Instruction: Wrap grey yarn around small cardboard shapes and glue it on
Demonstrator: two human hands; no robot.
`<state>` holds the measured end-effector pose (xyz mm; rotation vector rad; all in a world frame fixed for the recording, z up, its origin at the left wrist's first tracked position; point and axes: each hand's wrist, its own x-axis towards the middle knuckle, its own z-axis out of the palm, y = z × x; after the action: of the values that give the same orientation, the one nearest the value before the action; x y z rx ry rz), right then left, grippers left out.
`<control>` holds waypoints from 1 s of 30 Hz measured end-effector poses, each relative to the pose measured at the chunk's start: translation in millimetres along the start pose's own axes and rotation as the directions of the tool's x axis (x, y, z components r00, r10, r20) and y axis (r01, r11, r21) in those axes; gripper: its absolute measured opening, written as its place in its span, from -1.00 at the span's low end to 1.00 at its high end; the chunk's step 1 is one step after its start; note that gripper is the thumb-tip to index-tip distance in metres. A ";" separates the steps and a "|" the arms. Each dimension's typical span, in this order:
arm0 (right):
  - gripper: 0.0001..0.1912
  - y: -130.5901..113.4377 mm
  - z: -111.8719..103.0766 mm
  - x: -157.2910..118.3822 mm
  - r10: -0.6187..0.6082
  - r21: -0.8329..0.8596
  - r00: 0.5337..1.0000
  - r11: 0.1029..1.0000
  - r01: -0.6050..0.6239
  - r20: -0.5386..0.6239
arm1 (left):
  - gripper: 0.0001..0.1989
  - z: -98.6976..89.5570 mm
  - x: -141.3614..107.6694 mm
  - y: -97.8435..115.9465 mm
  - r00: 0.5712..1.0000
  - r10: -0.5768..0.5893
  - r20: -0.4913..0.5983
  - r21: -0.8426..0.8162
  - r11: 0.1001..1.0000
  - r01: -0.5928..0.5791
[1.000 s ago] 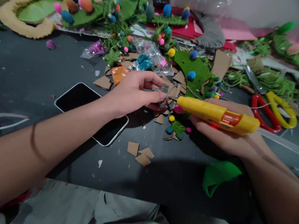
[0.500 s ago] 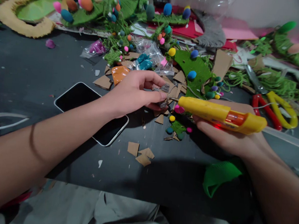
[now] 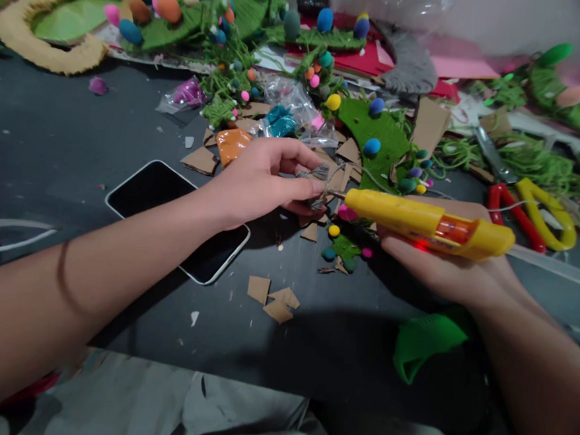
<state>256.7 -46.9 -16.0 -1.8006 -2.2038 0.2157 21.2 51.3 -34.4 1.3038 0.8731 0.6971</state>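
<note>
Between the thumb and fingers of my left hand [image 3: 268, 176] is a small piece wrapped in grey yarn [image 3: 319, 173], mostly covered by the fingers. A strand of grey yarn [image 3: 356, 166] trails from it to the right. My right hand [image 3: 446, 261] is closed around a yellow glue gun [image 3: 404, 212] with a lit red light and a clear glue stick [image 3: 559, 268] out of its back. The gun's metal nozzle points left and meets the grey piece by my left thumb. Below the nozzle lies a small green piece [image 3: 346, 246] with coloured balls.
A phone [image 3: 147, 191] lies under my left forearm. Cardboard scraps [image 3: 278, 304] are in front. Scissors with red and yellow handles [image 3: 543, 215] lie at right, a green strip [image 3: 427, 343] near my right wrist. Green yarn-wrapped shapes [image 3: 376, 127] with balls crowd the back.
Almost nothing differs. The glue gun has shifted very slightly left, its nozzle staying at the grey piece, while my left hand keeps its place.
</note>
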 end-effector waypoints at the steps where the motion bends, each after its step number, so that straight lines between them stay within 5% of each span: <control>1: -0.77 0.6 0.9 -0.4 -0.015 -0.011 1.000 1.000 0.015 -0.010 | -0.80 -0.1 0.0 -0.1 1.000 0.000 0.000 0.006 1.000 0.000; 10: -0.81 0.5 -1.9 1.6 -0.043 -0.057 0.996 0.997 0.047 0.073 | -0.79 -1.9 0.4 -1.4 1.000 0.004 0.018 0.030 1.000 -0.005; 15: -0.81 1.1 1.3 -2.9 0.027 0.019 0.999 0.999 -0.028 0.027 | -0.78 -0.7 0.2 -0.6 1.000 -0.003 0.008 0.032 0.999 0.003; 30: -0.83 1.4 -1.5 -0.4 -0.038 0.006 0.999 0.999 0.038 0.021 | -0.78 0.1 -1.5 2.4 1.000 -0.016 -0.005 0.049 0.999 0.016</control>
<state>258.6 -47.1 -15.0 -1.7600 -2.2474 0.2345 20.6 50.4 -31.9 1.3382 0.9079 0.6698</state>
